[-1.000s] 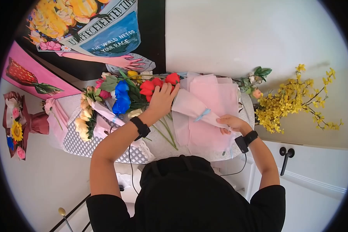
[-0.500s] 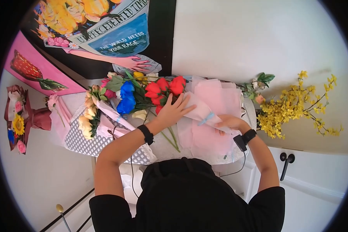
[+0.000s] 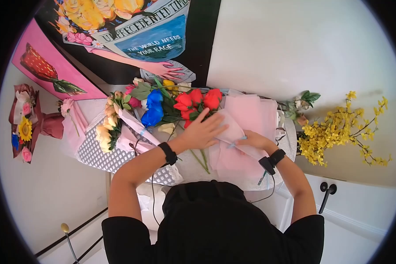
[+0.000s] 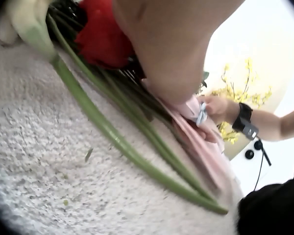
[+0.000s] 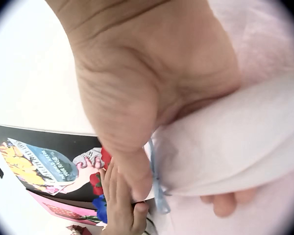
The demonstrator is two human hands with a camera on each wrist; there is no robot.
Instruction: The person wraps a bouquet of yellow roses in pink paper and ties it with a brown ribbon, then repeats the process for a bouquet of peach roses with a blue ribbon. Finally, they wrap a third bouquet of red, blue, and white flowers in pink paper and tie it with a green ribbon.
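A cone of pale pink wrapping paper (image 3: 231, 124), tied with a light blue ribbon (image 5: 158, 188), lies slanted over flat pink sheets. My right hand (image 3: 256, 140) grips it around the tie, thumb on top and fingertips showing below in the right wrist view. Red flowers (image 3: 197, 100) crowd the cone's wide end. Across that end my left hand (image 3: 202, 132) rests with straight, spread fingers, close below the red blooms. Under the left wrist, long green stems (image 4: 127, 147) and a white flower (image 4: 32, 24) lie on the textured tabletop.
Blue flowers (image 3: 153, 109) and cream roses (image 3: 104, 140) lie left on a grey-white patterned cloth (image 3: 103, 160). Flat pink sheets (image 3: 251, 115) are stacked at right. Yellow blossom branches (image 3: 325, 138) stand beyond the table's right end. Paintings (image 3: 152, 42) lean behind.
My left hand has left the red flowers and come down onto the wrapper's wide end. My right hand has shifted from the narrow end up to the ribbon. The head view has shifted slightly.
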